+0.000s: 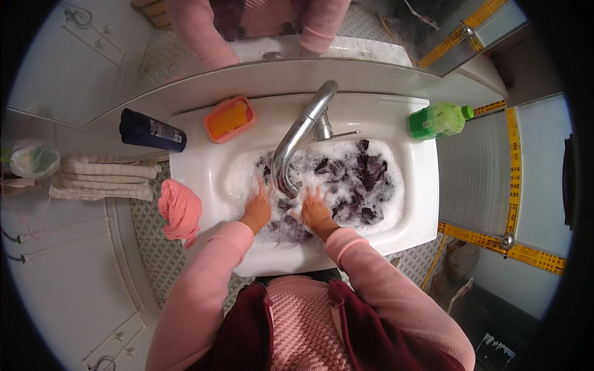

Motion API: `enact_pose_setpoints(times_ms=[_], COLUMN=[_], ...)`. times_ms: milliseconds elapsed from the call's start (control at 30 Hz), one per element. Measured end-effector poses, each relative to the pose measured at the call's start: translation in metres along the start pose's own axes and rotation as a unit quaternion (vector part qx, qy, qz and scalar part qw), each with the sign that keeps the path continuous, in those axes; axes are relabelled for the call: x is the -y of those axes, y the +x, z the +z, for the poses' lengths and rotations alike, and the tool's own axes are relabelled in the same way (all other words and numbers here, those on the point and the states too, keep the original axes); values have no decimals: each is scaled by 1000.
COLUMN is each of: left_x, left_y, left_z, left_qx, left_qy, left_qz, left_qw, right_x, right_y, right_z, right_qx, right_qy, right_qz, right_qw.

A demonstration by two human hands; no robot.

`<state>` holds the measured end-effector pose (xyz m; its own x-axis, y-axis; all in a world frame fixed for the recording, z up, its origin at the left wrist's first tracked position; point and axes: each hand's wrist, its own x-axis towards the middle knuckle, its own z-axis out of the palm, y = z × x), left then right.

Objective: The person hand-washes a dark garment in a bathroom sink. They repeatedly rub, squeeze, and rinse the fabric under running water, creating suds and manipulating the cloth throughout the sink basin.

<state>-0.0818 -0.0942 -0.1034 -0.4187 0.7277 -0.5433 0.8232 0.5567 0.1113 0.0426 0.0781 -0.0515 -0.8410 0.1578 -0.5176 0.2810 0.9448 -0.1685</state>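
A dark purple cloth (371,169) lies soaking in foamy water in a white washbasin (424,195). My left hand (258,209) dips into white suds (239,174) at the basin's left-middle, its fingers extended and partly covered by foam. To its right, my right hand (316,208) rests palm down at the water's surface with spread fingers, near the dark folds. Neither hand shows anything in its grasp. Between and above them arches a chrome faucet (299,132), its spout end just beyond my fingers. Foam hides much of the cloth.
On the basin's rim stand an orange soap dish (211,130) holding a yellow-orange bar (227,121), a dark bottle (153,131) and a green bottle (438,121). A bunched pink cloth (180,208) hangs over the left edge. A mirror (116,46) rises behind.
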Motion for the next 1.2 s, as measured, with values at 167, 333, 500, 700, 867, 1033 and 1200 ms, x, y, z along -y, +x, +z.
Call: enact_pose_setpoints(times_ms=[167,333,500,700,867,1033,1200], left_x=[5,-2,-26,-46,-43,-27,-9], left_y=[22,3,-52,-74,-49,-22,0], left_z=[7,-45,-86,-64,-39,-35,-31], left_qx=[69,48,-8,14,-85,-128,-45], left_qy=[-11,-91,-218,-90,39,-73,-62], left_qz=[-38,-50,-43,59,97,104,122], left_qw=[997,993,975,994,991,984,990], right_x=[-9,-9,-5,5,6,-1,-6], right_y=[26,22,-33,-43,-18,9,21], right_z=[38,10,-40,-33,-1,17,16], right_qx=[28,91,-108,-25,-112,-101,-46], right_qy=[-71,50,89,71,52,-1,-12], right_qz=[-17,-19,-36,-56,-69,-121,-135], right_qw=[997,994,989,996,990,987,990])
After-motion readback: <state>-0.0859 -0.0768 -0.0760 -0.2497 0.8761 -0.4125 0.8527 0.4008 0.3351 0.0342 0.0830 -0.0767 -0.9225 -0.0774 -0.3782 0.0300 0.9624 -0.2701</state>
